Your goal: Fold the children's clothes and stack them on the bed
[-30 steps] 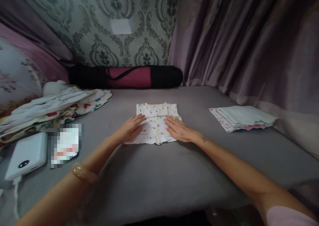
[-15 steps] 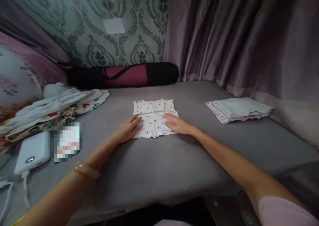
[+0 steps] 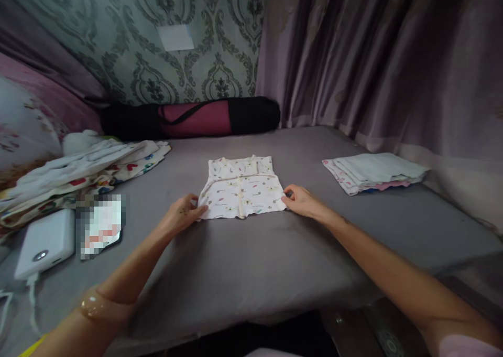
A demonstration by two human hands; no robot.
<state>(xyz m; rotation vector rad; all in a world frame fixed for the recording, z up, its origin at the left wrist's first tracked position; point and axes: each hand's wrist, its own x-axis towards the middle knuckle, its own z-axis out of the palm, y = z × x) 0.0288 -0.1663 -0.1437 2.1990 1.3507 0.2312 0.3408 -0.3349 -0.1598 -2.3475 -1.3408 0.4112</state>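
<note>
A small white printed baby shirt (image 3: 240,193) lies on the grey sheet in front of me, its sleeves folded across the far part and a button strip running down its middle. My left hand (image 3: 184,211) pinches the near left corner between thumb and fingers. At the right side, near the bottom edge, my right hand (image 3: 302,201) grips the cloth in a pinch. Both hands are closed on the fabric, which is spread between them.
Folded clothes (image 3: 375,172) are stacked at the right. On the left lie a loose heap of clothes (image 3: 90,171), a white power bank (image 3: 47,244) with a cable, and a blurred-out item (image 3: 102,226). A long black and red bag (image 3: 192,118) rests along the wall.
My hands have gone from lying flat on the shirt to pinching its near left and right sides. They have moved outward, and more of the shirt's front shows.
</note>
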